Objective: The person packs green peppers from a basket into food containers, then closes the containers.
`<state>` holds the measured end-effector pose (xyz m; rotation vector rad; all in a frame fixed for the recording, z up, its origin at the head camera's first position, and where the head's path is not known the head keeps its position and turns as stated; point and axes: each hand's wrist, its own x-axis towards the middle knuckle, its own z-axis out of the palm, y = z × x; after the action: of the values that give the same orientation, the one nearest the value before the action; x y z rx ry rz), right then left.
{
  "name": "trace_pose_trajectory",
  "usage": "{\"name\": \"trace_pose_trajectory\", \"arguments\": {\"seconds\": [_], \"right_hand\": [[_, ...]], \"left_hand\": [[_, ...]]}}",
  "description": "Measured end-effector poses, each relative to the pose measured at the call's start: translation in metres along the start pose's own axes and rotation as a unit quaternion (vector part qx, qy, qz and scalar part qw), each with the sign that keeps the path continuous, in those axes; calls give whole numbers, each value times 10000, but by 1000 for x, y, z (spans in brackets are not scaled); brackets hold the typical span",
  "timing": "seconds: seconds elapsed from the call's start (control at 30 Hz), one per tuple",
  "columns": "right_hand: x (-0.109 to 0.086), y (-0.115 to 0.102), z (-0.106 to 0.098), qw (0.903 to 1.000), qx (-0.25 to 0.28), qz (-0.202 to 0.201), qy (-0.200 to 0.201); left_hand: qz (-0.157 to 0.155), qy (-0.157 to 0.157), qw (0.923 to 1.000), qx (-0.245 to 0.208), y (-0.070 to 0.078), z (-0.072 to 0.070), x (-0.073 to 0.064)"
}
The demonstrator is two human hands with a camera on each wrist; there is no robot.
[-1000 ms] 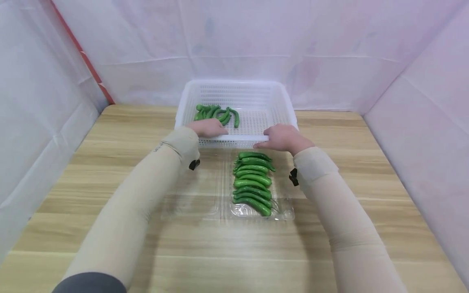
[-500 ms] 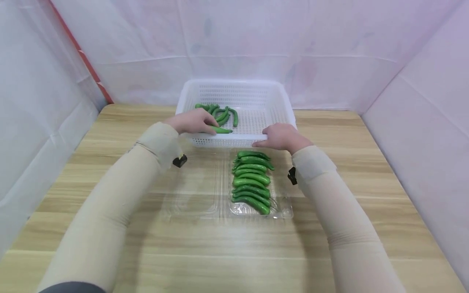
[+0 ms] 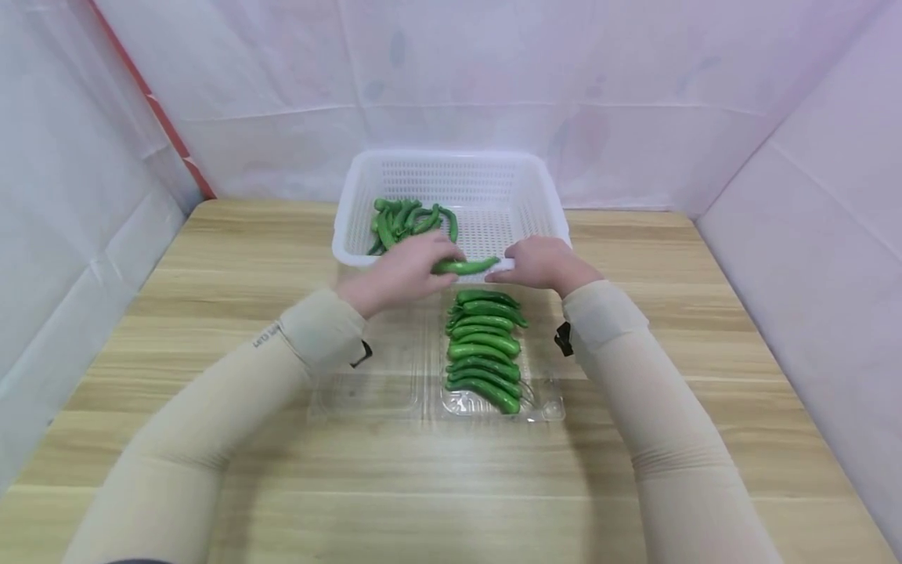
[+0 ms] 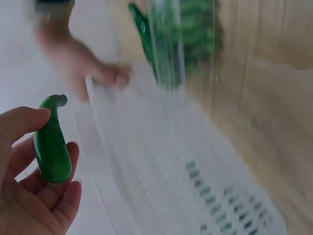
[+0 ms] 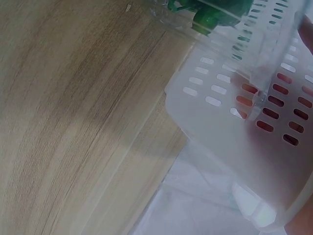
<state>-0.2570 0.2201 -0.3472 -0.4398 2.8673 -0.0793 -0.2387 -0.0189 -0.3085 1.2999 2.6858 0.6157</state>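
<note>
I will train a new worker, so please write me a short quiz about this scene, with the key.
1. True or false: the left grip holds a single green pepper.
2. Choose: the right grip holds (a) a pepper, (b) the rim of the white basket, (c) nothing.
3. Fill in: in the head view, the laid-out peppers lie in the ... half of the open clear container.
Key: 1 true; 2 b; 3 right.

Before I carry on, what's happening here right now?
The person's left hand holds a green pepper by the near side of a white basket, whose near rim the right hand grips. A pile of peppers lies inside, toward the left. In front, a row of peppers fills much of an open clear container's right half.
</note>
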Motion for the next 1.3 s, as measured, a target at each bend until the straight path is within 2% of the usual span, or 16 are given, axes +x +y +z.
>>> {"name": "trace_pose_trajectory", "arguments": {"seconds": [0.1, 0.2, 0.33, 0.5, 0.73, 0.9, 1.3], "right_hand": [[-1, 0, 0, 10000, -25, 21, 3], [-1, -1, 0, 10000, -61, 47, 12], [-1, -1, 0, 10000, -56, 66, 8], [0, -1, -1, 9999, -64, 89, 1], [0, 0, -1, 9999, -74, 95, -41], [-1, 0, -1, 9999, -65, 131, -53], [0, -1, -2, 9999, -72, 114, -34]], "left_hand": [[428, -212, 9986, 240, 13, 16, -1], [673, -465, 9944, 662, 21, 30, 2], [637, -833, 9875, 1176, 26, 42, 7], [545, -1003, 9797, 1646, 25, 53, 12], [394, -1211, 9766, 1731, 20, 62, 17], [356, -1221, 9750, 1821, 20, 67, 19], [361, -964, 9729, 2070, 18, 70, 20]]}}
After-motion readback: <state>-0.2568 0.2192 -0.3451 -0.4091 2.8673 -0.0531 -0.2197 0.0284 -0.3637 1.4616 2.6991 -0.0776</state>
